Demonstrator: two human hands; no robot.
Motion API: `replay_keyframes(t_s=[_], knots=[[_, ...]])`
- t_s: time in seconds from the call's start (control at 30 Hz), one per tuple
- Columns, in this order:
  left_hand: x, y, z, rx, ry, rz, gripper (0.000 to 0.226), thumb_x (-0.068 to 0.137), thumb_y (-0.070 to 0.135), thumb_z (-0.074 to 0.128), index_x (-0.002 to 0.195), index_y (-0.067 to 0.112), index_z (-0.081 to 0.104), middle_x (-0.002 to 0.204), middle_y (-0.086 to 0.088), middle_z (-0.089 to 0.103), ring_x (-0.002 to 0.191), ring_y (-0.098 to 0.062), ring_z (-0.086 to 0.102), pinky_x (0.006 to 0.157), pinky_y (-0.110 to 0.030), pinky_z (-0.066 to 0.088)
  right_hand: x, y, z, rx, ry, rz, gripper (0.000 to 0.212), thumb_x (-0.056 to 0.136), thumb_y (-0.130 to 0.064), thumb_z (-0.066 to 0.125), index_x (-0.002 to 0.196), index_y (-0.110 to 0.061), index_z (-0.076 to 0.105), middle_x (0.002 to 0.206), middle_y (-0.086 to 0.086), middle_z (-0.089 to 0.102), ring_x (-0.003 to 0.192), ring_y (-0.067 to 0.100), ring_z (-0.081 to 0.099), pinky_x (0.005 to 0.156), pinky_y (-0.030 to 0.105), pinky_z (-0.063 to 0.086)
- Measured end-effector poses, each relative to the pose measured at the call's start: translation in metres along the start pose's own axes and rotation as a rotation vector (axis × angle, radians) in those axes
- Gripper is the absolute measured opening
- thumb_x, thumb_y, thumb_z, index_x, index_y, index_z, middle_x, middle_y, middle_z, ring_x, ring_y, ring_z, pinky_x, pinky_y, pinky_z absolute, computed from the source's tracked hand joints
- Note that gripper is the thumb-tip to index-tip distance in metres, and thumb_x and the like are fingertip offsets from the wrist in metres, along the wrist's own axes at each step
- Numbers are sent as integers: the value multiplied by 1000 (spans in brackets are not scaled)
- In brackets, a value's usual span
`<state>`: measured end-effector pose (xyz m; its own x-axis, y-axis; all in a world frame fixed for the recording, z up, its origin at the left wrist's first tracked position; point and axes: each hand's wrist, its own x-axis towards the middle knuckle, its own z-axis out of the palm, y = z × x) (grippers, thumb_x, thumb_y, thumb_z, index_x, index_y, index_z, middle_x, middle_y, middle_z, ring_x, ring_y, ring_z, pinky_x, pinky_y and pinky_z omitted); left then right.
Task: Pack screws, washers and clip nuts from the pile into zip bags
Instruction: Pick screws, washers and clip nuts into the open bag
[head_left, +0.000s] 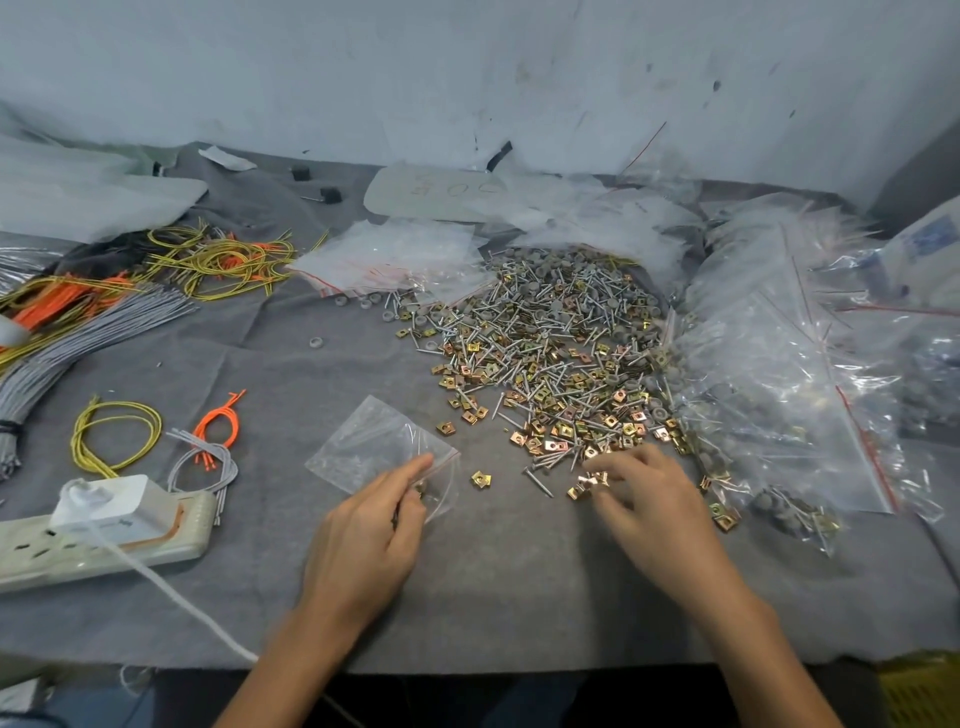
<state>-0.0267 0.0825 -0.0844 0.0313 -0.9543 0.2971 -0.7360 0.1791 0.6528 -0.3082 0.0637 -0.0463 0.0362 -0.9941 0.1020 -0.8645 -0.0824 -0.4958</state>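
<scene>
Plainly much remains: the left hand (363, 540) pinches a barely filled zip bag (374, 447) by its mouth, while the right hand (644, 493), its grip too blurred to tell, curls over clip nuts (584, 487) at the near edge of the large pile (545, 353), with filled bags (779, 395) heaped to the right.

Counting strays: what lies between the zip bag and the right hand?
Head view: a single brass clip nut and a loose screw lie on the grey cloth between the zip bag and the right hand.
</scene>
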Motion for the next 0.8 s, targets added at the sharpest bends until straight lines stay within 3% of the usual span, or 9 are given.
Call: replay_keyframes(t_s=[0.1,0.4,0.47,0.53,0.63,0.7,0.8], knots=[[0,-1,0,3,0,-4,46,95,39,38,130,30,65,122,15,70,107,-6,66,84,-26,52,-3,4,0,-63,-117,11,24,96,-32,63,117,-43,65,105,-14,50,103,12,49,86,36,45],[0,0,-1,7,7,-15,46,95,41,37,129,31,65,119,14,71,99,-9,67,78,-26,50,3,4,8,32,-21,8,7,98,-31,63,102,-35,67,101,-13,55,98,14,57,84,37,48],[0,1,-2,10,11,-13,46,95,41,37,129,31,65,118,14,71,98,-9,68,77,-25,50,5,3,8,209,75,29,7,96,-25,66,98,-30,70,95,-11,62,88,10,61,80,34,50],[1,1,-1,10,15,-11,46,94,42,37,129,31,66,117,13,72,94,-9,68,76,-24,48,6,0,7,571,126,140,11,97,-17,65,96,-26,73,85,-8,69,77,9,62,72,28,51],[1,2,-1,6,22,-8,43,95,39,40,130,31,65,107,9,74,89,-11,66,71,-24,46,5,-16,8,1166,38,304,16,99,-7,59,104,-12,74,76,-1,67,70,12,60,66,28,52],[1,2,0,6,39,-10,40,95,33,45,131,33,63,96,1,69,87,-19,60,63,-23,40,2,-28,15,1228,-18,310,15,96,-2,61,106,-6,71,75,1,67,68,12,60,65,27,53],[2,3,0,3,32,-32,41,94,32,46,133,38,58,99,16,58,82,-23,56,61,-27,36,-2,-53,31,1102,-86,225,13,91,5,67,98,-5,67,75,1,67,65,12,59,64,24,53]])
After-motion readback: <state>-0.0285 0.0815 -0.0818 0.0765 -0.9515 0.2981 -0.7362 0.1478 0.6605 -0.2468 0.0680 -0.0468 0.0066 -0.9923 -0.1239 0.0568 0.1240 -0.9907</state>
